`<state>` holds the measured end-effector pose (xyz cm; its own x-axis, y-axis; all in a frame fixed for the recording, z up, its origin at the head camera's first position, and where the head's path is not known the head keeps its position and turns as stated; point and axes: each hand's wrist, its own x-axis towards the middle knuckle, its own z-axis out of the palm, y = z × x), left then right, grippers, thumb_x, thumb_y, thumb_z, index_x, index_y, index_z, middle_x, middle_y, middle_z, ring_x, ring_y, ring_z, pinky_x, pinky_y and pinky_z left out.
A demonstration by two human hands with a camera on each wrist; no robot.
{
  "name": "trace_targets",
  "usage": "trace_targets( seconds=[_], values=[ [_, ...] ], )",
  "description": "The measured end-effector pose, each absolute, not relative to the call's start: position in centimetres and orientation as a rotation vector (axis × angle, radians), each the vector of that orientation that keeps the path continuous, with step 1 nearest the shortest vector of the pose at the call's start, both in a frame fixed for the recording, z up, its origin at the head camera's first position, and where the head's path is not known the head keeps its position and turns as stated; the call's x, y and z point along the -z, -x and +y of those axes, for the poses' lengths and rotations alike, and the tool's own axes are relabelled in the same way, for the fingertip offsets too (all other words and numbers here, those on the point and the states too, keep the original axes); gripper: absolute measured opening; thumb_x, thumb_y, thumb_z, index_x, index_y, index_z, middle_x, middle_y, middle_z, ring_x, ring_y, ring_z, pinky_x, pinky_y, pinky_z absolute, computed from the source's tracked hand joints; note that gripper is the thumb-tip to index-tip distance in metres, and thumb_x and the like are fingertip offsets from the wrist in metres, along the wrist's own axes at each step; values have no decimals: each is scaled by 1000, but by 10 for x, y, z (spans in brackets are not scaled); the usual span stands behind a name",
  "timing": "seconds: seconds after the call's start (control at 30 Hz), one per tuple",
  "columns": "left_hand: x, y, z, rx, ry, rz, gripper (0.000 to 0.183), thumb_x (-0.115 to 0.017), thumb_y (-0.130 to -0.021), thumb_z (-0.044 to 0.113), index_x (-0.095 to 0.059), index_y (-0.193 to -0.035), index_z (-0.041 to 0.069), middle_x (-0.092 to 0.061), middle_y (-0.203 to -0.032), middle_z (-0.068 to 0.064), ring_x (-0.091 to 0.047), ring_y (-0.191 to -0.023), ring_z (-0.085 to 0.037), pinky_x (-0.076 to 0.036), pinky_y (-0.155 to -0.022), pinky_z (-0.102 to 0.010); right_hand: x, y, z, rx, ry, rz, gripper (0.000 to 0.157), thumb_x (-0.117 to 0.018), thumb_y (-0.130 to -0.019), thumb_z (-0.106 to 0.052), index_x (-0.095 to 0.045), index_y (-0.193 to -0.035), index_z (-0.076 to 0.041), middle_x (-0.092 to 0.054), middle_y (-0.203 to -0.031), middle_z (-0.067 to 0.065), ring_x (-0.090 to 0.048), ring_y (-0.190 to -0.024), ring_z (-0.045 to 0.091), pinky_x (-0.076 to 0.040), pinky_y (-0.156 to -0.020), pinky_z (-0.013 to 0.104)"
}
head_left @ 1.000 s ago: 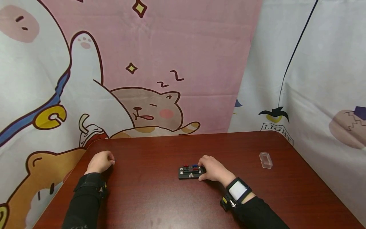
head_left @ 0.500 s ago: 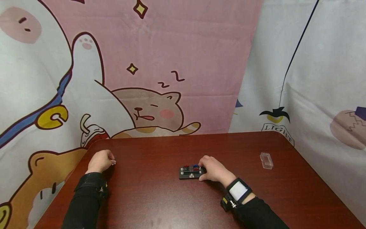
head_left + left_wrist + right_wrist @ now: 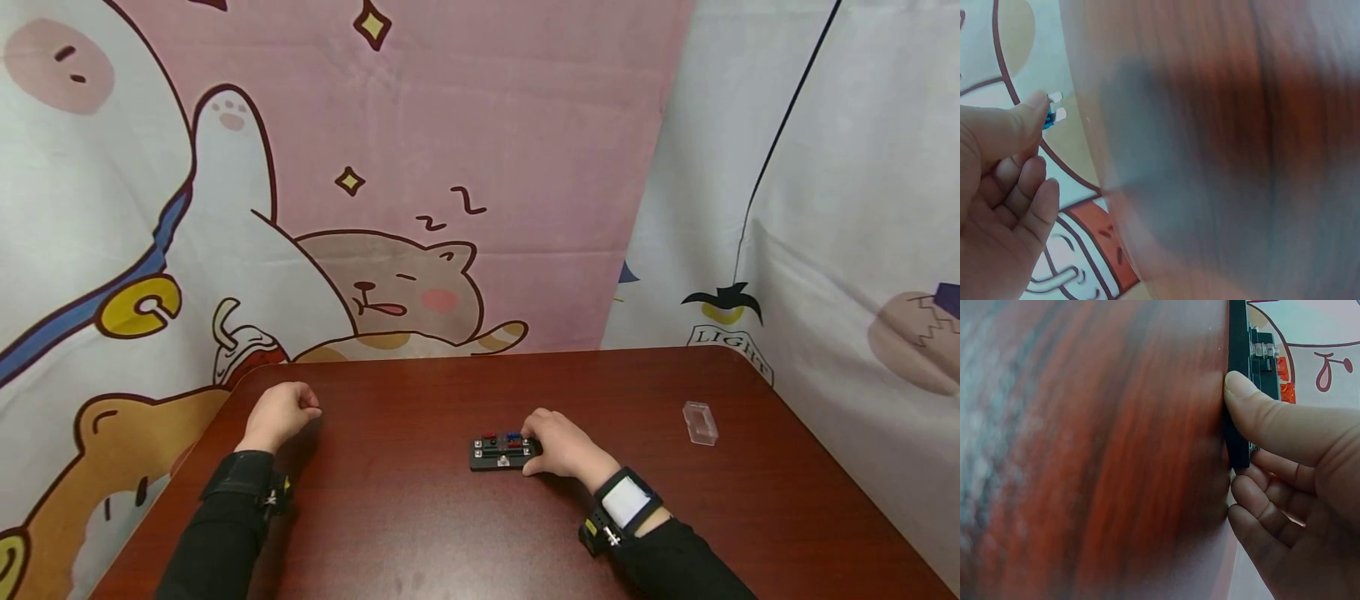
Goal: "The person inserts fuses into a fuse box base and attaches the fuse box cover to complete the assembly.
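My left hand [image 3: 279, 414] is held over the left side of the table. Between thumb and forefinger it pinches a small blue blade fuse [image 3: 1051, 117], whose two metal prongs point away from the fingertips in the left wrist view. Right of the table's middle lies a black fuse block [image 3: 495, 453] carrying red and blue fuses and metal terminals. My right hand [image 3: 564, 444] grips its right end, thumb along the near edge and fingers at the far side. In the right wrist view red fuses [image 3: 1286, 392] stand up from the block's top.
A small clear plastic case [image 3: 701, 423] lies on the brown table [image 3: 405, 533] to the right of the fuse block. Behind the table hangs a cloth [image 3: 525, 150] printed with cartoon animals.
My left hand has shifted slightly right and away from me, with the fuse still pinched. My right hand and the fuse block have stayed in place.
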<state>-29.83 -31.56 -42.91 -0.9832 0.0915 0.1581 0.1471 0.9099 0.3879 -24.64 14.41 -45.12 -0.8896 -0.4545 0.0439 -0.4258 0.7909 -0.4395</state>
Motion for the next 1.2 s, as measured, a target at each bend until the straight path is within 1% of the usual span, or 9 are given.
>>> trace_targets(
  seconds=[0.27, 0.47, 0.77, 1.2],
  values=[
    [421, 295, -282, 616, 193, -2907, 12, -79, -81, 7, -68, -78, 7, -62, -72, -2, -54, -63, -20, -43, -58, -37, 451, 246, 144, 688, 730, 2913, 41, -89, -73, -22, -66, -103, -5, -59, -100, 5, -56, -95, 25, -48, -88, 46],
    [416, 291, -251, 643, 297, -2866, 16, -81, -80, 6, -66, -75, 10, -60, -71, 0, -53, -62, -18, -43, -57, -35, 451, 245, 144, 699, 713, 2913, 41, -89, -73, -22, -66, -103, -6, -58, -101, 5, -56, -96, 25, -47, -88, 46],
    [412, 278, -205, 646, 414, -2821, 17, -83, -78, 8, -67, -74, 13, -59, -75, 1, -52, -66, -16, -45, -60, -35, 453, 247, 145, 684, 715, 2925, 40, -89, -73, -22, -67, -103, -6, -59, -101, 4, -56, -97, 24, -47, -88, 45],
    [415, 261, -151, 677, 567, -2737, 23, -86, -74, 7, -66, -69, 17, -57, -71, 7, -51, -65, -11, -45, -61, -33, 453, 248, 145, 687, 730, 2930, 41, -89, -72, -22, -67, -102, -6, -60, -101, 5, -56, -96, 24, -47, -87, 45]
  ],
)
